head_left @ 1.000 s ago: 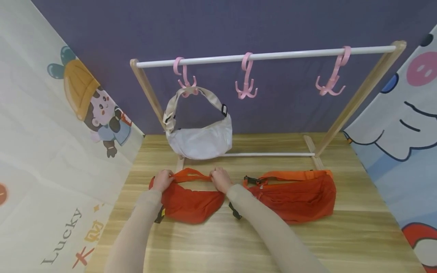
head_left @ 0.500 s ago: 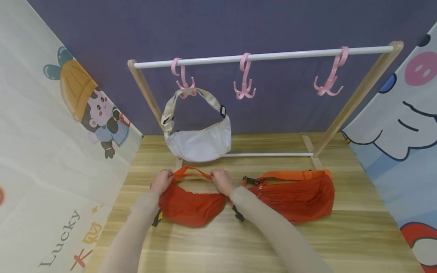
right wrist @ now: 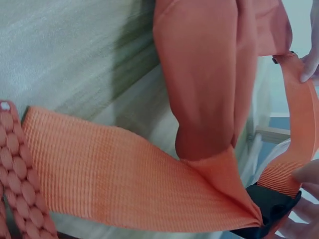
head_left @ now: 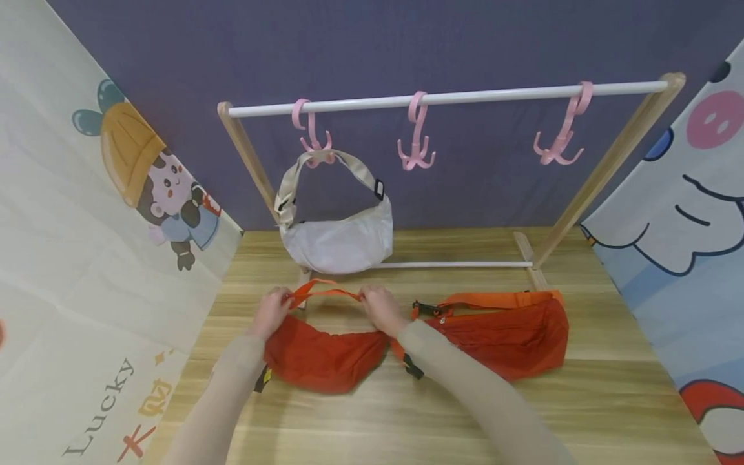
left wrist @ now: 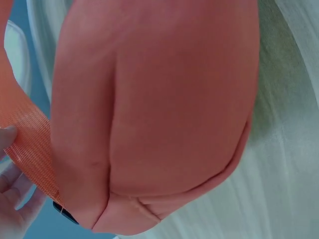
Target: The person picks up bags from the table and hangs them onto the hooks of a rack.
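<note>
Both hands hold the orange strap point(head_left: 301, 294) of a small red waist bag point(head_left: 328, 358) at the front left of the wooden surface. My left hand point(head_left: 272, 311) pinches the strap's left end; in the left wrist view the thumb and strap webbing point(left wrist: 30, 144) show at the edge. My right hand point(head_left: 380, 309) pinches the other end, close to a black buckle point(right wrist: 264, 201) seen in the right wrist view. Between the hands the strap arches upward, and the bag's body hangs below it, tilted toward me. A loose strap tail point(right wrist: 109, 169) trails from the right end.
Behind stands a rack with a white bar point(head_left: 482, 97) and pink hooks point(head_left: 416, 152). A white bag point(head_left: 343, 245) hangs by its strap from the left hook. Another red bag point(head_left: 517, 339) lies at the right, partly behind my right sleeve point(head_left: 459, 374). Printed curtains flank both sides.
The strap between my hands has risen into a higher arch. The bag's body has slid slightly toward me, and my left hand has shifted a little left.
</note>
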Demonstrator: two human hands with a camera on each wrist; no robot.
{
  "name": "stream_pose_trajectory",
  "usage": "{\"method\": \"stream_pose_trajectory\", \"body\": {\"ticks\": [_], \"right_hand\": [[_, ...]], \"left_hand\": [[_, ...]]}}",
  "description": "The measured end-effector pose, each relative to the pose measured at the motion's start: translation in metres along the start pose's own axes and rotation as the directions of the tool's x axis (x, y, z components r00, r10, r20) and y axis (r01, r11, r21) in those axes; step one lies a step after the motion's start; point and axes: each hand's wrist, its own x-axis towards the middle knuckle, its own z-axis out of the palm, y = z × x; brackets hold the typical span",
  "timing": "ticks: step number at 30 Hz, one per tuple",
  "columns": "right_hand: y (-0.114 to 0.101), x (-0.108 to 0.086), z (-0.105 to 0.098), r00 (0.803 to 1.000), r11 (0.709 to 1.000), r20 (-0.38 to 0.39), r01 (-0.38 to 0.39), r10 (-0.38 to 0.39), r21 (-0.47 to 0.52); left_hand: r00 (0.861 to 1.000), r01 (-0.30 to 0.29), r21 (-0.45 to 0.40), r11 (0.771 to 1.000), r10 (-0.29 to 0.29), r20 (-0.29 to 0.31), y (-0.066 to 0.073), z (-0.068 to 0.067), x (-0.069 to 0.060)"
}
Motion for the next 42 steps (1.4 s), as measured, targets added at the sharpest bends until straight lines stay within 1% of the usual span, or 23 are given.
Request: {"method": "stream_pose_trajectory", "body": {"ticks": [5,8,10,14,17,20,26,30,33,38,42], "right_hand": [[0.000,-0.003,-0.007,1.000,0.999,-0.010,0.014,-0.014,0.029],[-0.001,-0.006,-0.011,0.999,0.999,-0.033,0.015,-0.013,0.047],[-0.002,-0.007,-0.013,0.999,0.997,-0.050,0.011,-0.007,0.074],[-0.004,-0.011,-0.019,0.997,0.990,-0.070,-0.024,0.034,0.140],[-0.005,-0.014,-0.024,0.995,0.985,-0.069,-0.058,0.070,0.161],[-0.006,-0.017,-0.030,0.994,0.980,-0.069,-0.076,0.090,0.184],[-0.005,-0.021,-0.040,0.990,0.955,-0.086,-0.084,0.113,0.285],[-0.003,-0.024,-0.046,0.986,0.936,-0.067,-0.121,0.151,0.331],[-0.001,-0.026,-0.051,0.983,0.930,-0.052,-0.150,0.177,0.336],[0.000,-0.028,-0.059,0.978,0.923,-0.062,-0.166,0.199,0.348],[0.000,-0.030,-0.066,0.974,0.917,-0.083,-0.167,0.210,0.361]], "left_hand": [[0.999,-0.025,0.008,1.000,0.025,-0.028,0.004,-0.005,-0.001],[0.998,-0.041,0.002,0.999,0.041,-0.051,0.008,-0.008,0.000],[0.997,-0.042,-0.007,0.999,0.041,-0.063,0.012,-0.010,0.001],[0.997,-0.036,-0.025,0.999,0.034,-0.069,0.019,-0.015,0.004],[0.997,-0.039,-0.039,0.998,0.036,-0.073,0.026,-0.019,0.006],[0.995,-0.047,-0.052,0.998,0.043,-0.086,0.031,-0.022,0.009],[0.986,-0.105,-0.054,0.993,0.097,-0.134,0.042,-0.028,0.013],[0.984,-0.128,-0.048,0.991,0.121,-0.131,0.049,-0.032,0.017],[0.981,-0.158,-0.050,0.986,0.150,-0.125,0.054,-0.034,0.020],[0.969,-0.213,-0.062,0.975,0.203,-0.139,0.065,-0.039,0.023],[0.967,-0.227,-0.064,0.972,0.217,-0.133,0.076,-0.044,0.025]]}}
